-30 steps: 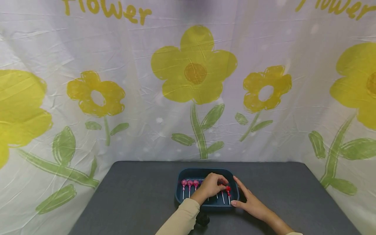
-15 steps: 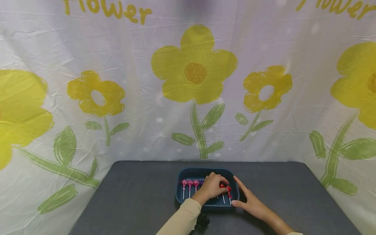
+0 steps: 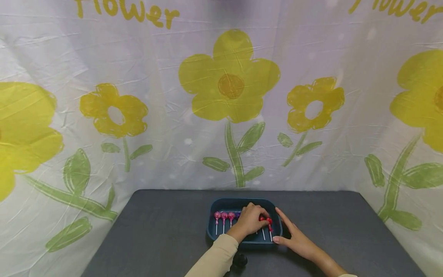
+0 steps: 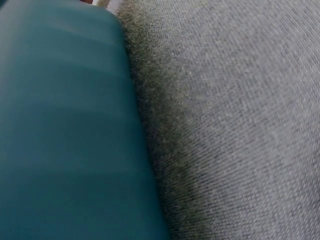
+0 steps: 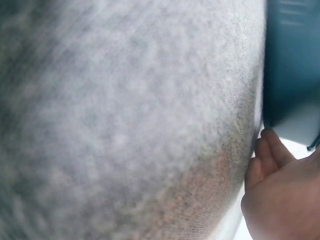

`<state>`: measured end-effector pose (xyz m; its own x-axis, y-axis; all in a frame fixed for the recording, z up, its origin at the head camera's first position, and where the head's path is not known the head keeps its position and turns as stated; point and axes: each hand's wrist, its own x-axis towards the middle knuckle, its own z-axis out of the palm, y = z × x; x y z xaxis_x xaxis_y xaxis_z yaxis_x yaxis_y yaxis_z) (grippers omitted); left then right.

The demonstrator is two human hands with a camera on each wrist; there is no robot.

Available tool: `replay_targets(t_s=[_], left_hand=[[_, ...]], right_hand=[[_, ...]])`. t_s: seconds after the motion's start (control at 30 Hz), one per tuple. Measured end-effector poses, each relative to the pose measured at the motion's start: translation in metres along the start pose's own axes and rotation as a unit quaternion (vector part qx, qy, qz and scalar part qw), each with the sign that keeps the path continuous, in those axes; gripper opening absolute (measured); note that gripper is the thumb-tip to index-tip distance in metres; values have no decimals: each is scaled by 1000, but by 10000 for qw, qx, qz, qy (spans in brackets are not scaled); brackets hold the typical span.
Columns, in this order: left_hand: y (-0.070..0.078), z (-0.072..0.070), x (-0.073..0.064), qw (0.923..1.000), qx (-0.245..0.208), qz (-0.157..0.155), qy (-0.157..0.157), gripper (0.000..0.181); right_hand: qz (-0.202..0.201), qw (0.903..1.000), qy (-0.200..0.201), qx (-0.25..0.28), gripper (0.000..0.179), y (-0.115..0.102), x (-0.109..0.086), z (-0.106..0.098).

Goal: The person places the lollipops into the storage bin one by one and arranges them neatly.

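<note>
In the head view my left hand [image 3: 248,220] reaches over the dark blue tray [image 3: 245,244], its thumb and fingers at the head of the rightmost red lollipop [image 3: 270,223]. Just left of it another red lollipop [image 3: 263,231] lies partly behind the thumb. My right hand [image 3: 298,241] braces the tray's right end, fingers stretched along the side and thumb at the front corner. The right wrist view shows its fingertips [image 5: 270,136] right at the tray wall [image 5: 292,65]. Several pink lollipops [image 3: 224,216] lie in a row at the left, and the left hand hides the row's middle.
A small black round object [image 3: 240,260] sits on the dark grey table [image 3: 155,234] in front of the tray, beside the left sleeve [image 3: 216,256]. Behind the table hangs a white curtain [image 3: 166,154] printed with yellow flowers.
The rightmost red lollipop has shifted slightly to the right, its stick end now nearer the tray's right corner. My left hand has edged along with it; the right hand has stayed in place.
</note>
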<state>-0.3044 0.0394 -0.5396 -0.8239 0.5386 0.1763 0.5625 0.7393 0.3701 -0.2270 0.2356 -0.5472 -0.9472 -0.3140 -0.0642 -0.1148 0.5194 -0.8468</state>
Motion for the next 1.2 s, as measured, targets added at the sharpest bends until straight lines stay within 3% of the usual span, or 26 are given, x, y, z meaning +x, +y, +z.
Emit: replay_targets(t_s=[1.2], left_hand=[[-2, -4, -3, 9992, -279, -259, 108, 22]], right_hand=[[69, 9999, 85, -66, 88, 0, 0, 1]])
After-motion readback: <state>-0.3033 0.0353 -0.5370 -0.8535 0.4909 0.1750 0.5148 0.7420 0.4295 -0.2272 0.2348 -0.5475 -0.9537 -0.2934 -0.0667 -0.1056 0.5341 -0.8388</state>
